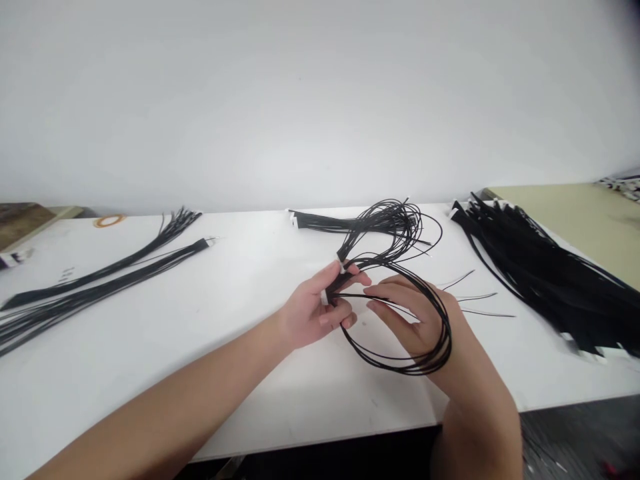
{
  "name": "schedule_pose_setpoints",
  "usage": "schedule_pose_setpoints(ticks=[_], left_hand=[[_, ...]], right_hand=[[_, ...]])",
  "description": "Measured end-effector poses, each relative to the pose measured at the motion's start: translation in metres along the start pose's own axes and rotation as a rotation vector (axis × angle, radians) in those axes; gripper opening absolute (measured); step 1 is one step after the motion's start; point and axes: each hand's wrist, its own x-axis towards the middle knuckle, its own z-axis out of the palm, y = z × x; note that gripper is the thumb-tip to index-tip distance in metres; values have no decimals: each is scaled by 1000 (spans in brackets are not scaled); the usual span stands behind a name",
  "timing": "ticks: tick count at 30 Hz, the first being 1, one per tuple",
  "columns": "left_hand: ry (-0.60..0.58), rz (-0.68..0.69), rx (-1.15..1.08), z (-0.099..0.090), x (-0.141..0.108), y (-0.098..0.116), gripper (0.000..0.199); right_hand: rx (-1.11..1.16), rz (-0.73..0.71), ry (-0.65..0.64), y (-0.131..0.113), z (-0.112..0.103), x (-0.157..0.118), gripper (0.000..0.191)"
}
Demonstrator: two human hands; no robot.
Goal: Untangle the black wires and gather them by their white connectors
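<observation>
My left hand [317, 307] grips a bundle of thin black wires [443, 333] by its end, where white connectors show between the thumb and fingers. From there the wires curve out to the right in large loops. My right hand [410, 310] is inside the lower loop, its thumb and forefinger close together at a few wires that run from the left hand. Several loose wire ends stick out to the right behind the right wrist. Behind the held wires, another black bundle [325, 222] with white connectors lies on the white table [250, 387].
Black wire bundles [115, 267] lie at the left, near an orange ring [109, 220]. At the right is a large pile of black wire bundles [550, 280] with white connectors. A yellowish surface [585, 220] adjoins behind it. A white wall [300, 100] rises behind.
</observation>
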Motion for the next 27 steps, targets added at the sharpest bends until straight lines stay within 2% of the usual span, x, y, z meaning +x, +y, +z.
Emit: schedule_pose_setpoints(ticks=[3, 7, 13, 18, 27], left_hand=[[-29, -9, 16, -1, 0, -1, 29], [-56, -19, 39, -2, -1, -1, 30], [-113, -33, 21, -4, -1, -1, 35], [-135, -47, 19, -5, -1, -2, 34], [-129, -53, 6, -5, -1, -3, 33]], right_hand=[[-55, -72, 53, 6, 3, 1, 14], [-148, -126, 52, 9, 9, 1, 12], [-230, -17, 17, -2, 16, -2, 15], [-228, -24, -21, -5, 16, -2, 17], [-228, 1, 12, -6, 16, 0, 20]])
